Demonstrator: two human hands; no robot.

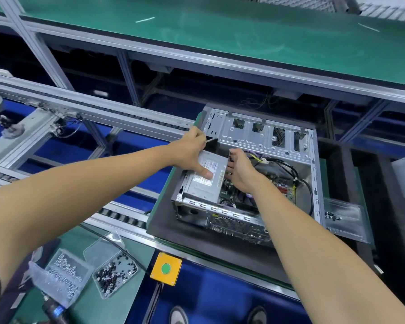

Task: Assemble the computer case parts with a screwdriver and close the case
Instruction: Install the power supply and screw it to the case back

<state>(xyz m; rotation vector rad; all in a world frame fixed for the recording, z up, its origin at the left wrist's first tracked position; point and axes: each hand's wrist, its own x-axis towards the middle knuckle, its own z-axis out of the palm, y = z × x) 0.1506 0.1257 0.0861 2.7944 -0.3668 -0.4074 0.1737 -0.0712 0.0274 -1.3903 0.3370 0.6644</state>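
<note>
right hand [240, 170] fingertips hidden behind power supply [205, 181]

Bare silver-grey metal computer case [262, 134], perforated vent patches. Grey box power supply [205, 183], white label with red print. Green circuit board [288, 185]; black cables [306, 188]. Yellow square box, green round button [165, 268]. Green-topped counter [220, 31]. Black foam mat [173, 225].

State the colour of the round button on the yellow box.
Green button, head view.
</note>
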